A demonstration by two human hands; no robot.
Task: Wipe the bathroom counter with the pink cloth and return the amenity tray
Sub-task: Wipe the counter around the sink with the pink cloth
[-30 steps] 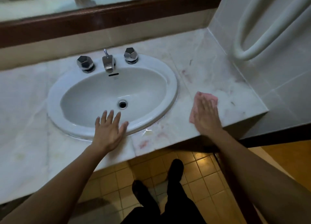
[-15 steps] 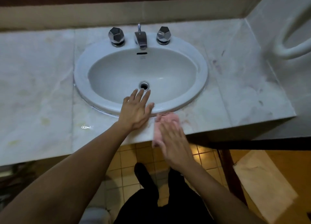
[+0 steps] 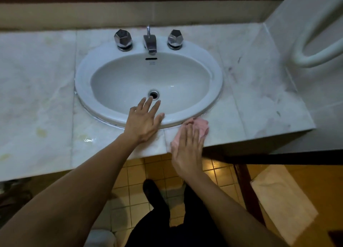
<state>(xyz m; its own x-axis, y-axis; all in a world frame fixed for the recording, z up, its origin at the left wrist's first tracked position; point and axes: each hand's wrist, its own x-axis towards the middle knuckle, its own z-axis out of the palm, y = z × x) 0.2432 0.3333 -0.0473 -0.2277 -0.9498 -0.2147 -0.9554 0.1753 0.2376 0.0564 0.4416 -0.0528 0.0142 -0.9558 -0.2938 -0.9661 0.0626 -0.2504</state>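
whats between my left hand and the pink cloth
Only a short stretch of sink rim and bare marble counter separates the left hand from the pink cloth under the right hand, seen in the head view.

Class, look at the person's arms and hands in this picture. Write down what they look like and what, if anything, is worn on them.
The left hand and right hand are bare: no gloves, rings or watch show. The left arm and right arm are bare too, with no sleeve in view up to the picture's edge.
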